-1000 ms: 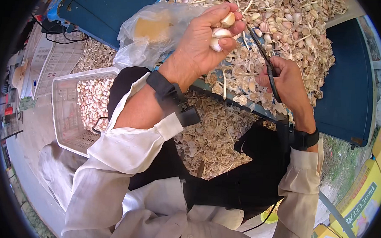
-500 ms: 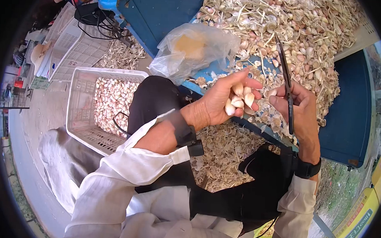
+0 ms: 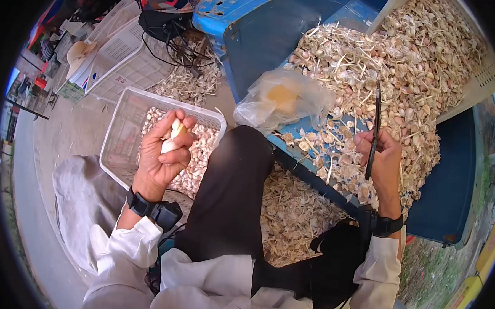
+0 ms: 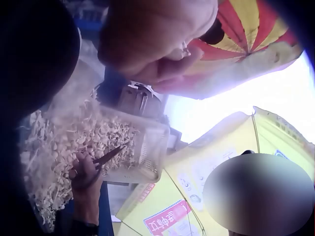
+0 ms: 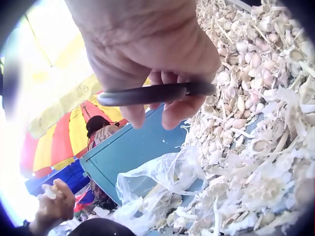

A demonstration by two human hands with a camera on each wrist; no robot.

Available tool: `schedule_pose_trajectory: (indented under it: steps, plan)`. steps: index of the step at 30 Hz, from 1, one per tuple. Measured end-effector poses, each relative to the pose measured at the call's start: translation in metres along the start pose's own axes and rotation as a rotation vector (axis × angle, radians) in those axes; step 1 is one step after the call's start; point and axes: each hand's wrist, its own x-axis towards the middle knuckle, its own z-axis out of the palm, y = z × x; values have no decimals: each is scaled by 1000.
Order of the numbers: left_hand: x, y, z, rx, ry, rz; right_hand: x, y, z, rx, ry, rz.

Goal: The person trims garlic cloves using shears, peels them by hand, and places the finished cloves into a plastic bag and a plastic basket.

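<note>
My left hand (image 3: 156,167) is raised over the white plastic crate (image 3: 116,135), with several garlic cloves (image 3: 173,137) held in its curled fingers. Below it, more peeled-off cloves (image 3: 200,152) fill the crate. On the right, my right hand (image 3: 385,158) grips a pair of dark scissors (image 3: 376,113), blades pointing away over the garlic heap (image 3: 345,65). The right wrist view shows the dark handle (image 5: 142,94) across the palm side of the hand. In the left wrist view the left hand (image 4: 152,39) is dark and close, with a bit of clove visible.
The heap of garlic, stems and skins lies on a blue table (image 3: 281,147). A clear plastic bag (image 3: 255,102) sits at its left edge. More white crates (image 3: 133,61) stand at the back left, near a black bag with cables (image 3: 159,26). Skins (image 3: 289,217) cover the ground between the legs.
My left hand has moved from the garlic heap leftward to above the crate, carrying the cloves. My right hand stays over the heap with the scissors. The head view has turned to the left.
</note>
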Motion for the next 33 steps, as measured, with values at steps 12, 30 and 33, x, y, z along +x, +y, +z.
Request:
schedule_pose_trajectory:
  steps: [12, 30, 33]
  plan:
    - [-28, 34, -57, 1952, 520, 318, -39, -2, -10, 35, 138, 48]
    - [226, -80, 24, 3359, -484, 70, -46, 2, -31, 104, 75, 43]
    - [231, -77, 10, 3325, -394, 199, -47, 0, -36, 110, 93, 51]
